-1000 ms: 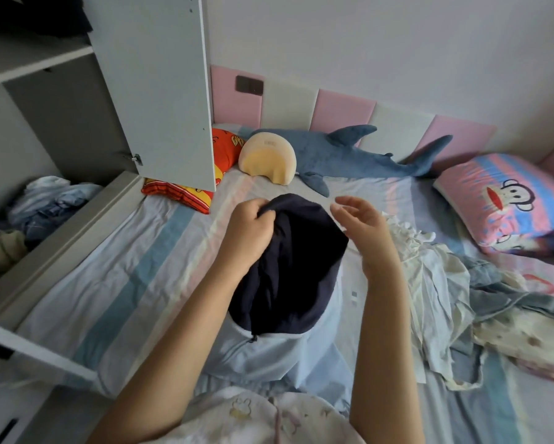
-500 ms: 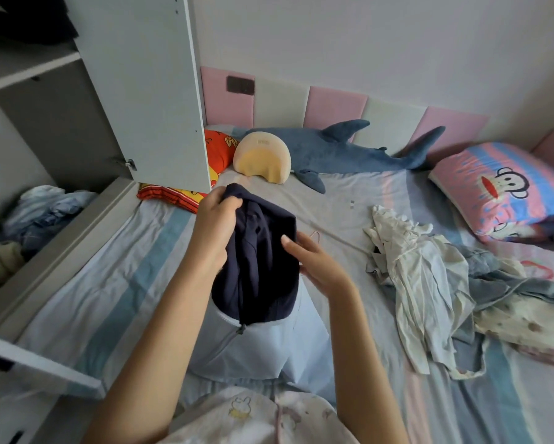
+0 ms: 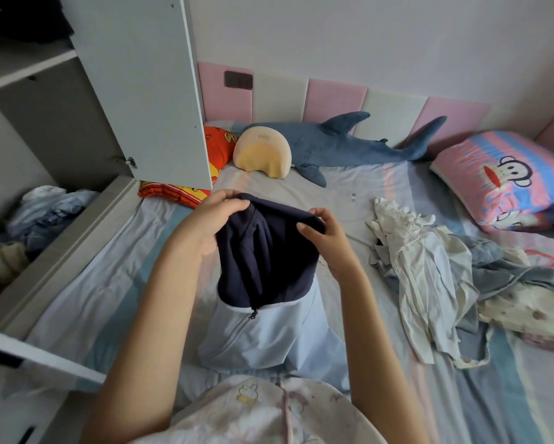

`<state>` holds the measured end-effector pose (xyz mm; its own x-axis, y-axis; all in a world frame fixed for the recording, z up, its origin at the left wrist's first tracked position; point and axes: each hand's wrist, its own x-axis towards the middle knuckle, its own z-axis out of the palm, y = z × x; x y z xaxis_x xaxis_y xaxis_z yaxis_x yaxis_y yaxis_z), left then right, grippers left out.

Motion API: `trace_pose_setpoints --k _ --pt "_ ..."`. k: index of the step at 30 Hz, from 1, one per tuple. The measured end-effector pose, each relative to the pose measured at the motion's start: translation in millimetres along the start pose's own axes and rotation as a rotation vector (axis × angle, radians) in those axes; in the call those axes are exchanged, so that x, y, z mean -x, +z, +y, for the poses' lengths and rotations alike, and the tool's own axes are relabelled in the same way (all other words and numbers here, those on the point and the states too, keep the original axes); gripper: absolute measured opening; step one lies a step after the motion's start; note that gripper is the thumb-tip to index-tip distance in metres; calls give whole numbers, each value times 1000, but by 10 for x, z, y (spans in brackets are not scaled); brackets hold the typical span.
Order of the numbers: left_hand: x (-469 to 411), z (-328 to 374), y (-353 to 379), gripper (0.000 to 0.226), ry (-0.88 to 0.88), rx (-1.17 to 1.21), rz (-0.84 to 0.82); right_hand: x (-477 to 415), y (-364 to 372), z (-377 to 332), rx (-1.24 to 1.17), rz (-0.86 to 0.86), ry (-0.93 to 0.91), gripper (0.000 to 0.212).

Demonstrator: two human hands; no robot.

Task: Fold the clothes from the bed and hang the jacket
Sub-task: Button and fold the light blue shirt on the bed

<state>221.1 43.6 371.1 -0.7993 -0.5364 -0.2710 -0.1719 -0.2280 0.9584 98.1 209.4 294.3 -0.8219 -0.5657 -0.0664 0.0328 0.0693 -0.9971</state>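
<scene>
I hold a zip jacket point(image 3: 266, 261) over the striped bed point(image 3: 109, 283); its top is navy, its lower part pale blue, with the zipper running down the middle. My left hand point(image 3: 211, 219) grips the navy top edge on the left. My right hand point(image 3: 325, 238) pinches the same edge on the right. The jacket's pale blue bottom rests on the bed near my body. A heap of crumpled clothes point(image 3: 429, 277), white and grey-blue, lies on the bed to the right.
An open wardrobe door point(image 3: 147, 91) stands at left, with shelves and bundled clothes point(image 3: 41, 213) inside. A plush shark point(image 3: 342, 145), a yellow cushion point(image 3: 262, 155), an orange pillow point(image 3: 218, 149) and a pink monkey pillow point(image 3: 506, 177) lie at the head of the bed.
My right hand has come up from the jacket's side and taken hold of the navy top edge. The jacket top is now spread wider between both hands.
</scene>
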Motion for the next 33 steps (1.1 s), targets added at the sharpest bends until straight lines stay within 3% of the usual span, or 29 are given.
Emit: trace_pose_setpoints --k 3,5,7,10,15,18,21,24,25,27,28,30,31,33 --pt "-147 -76 90 25 47 24 133 -52 174 180 424 82 32 23" --pt "-185 -111 127 33 126 26 196 -17 254 203 640 26 228 35" --pt "-181 -122 133 38 191 12 231 61 300 160 642 -50 432 34" --pt "-138 -131 124 40 271 -26 246 111 313 123 601 -109 546 28" --pt "-184 -188 3 36 397 -304 373 64 181 85 684 35 411 36" --pt "-264 -238 -128 31 363 -451 425 89 99 -110 541 133 262 41" --pt "-211 -223 -186 23 299 -320 305 147 22 -337 299 230 78 54" --pt "-122 -164 -174 29 368 -298 259 190 -74 -518 181 304 -79 62" --pt "-100 -146 -155 30 378 -289 193 192 -102 -585 149 340 -103 62" --pt "-95 -185 -145 33 326 -137 -100 176 -158 -694 83 392 -118 61" --pt "-108 -210 -149 40 268 39 -246 170 -186 -749 54 396 -117 61" --pt "-214 -393 -149 44 121 333 -364 181 -235 -856 19 363 -123 62" --pt "-276 -539 -128 41 80 287 -352 196 -251 -905 0 345 -136 62" --pt "-388 -871 -47 35 90 -133 -291 234 -276 -999 -78 349 -166 62"
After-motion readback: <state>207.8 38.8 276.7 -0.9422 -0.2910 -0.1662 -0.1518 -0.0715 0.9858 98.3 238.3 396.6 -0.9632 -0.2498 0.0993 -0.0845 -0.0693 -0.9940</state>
